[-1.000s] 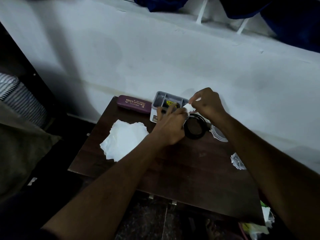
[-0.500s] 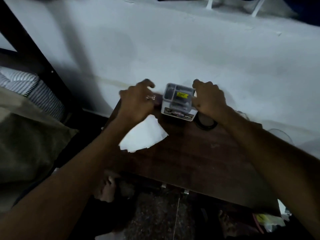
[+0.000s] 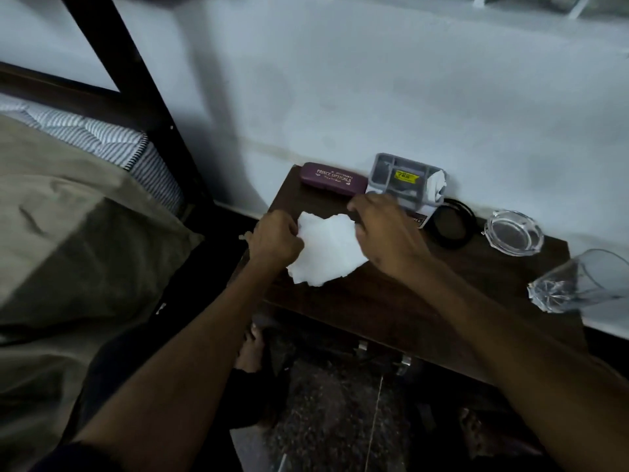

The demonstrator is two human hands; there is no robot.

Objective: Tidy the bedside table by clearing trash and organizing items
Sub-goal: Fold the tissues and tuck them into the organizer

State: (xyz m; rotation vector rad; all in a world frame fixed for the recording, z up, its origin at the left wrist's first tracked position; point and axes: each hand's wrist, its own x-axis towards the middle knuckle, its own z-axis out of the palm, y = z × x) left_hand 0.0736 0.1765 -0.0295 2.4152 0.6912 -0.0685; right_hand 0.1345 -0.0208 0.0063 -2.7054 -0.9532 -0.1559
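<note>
A white tissue paper point(image 3: 326, 250) lies crumpled on the dark wooden bedside table point(image 3: 391, 301), near its left edge. My left hand point(image 3: 274, 238) pinches the tissue's left edge. My right hand point(image 3: 384, 233) rests on its right side, fingers curled over the upper edge. Behind them, against the wall, lie a maroon spectacle case point(image 3: 332, 178) and a grey compartment box point(image 3: 403, 183) with a yellow sticker and a white wad tucked in its right end.
A black ring-shaped band point(image 3: 451, 221), a glass ashtray point(image 3: 514, 231) and a drinking glass lying on its side point(image 3: 578, 284) sit on the table's right part. A bed with an olive pillow point(image 3: 68, 240) stands to the left. My foot point(image 3: 250, 349) shows below the table.
Both hands left the grey box and spectacle case and came down onto the white tissue. The view shifted, bringing the ashtray and the glass into sight.
</note>
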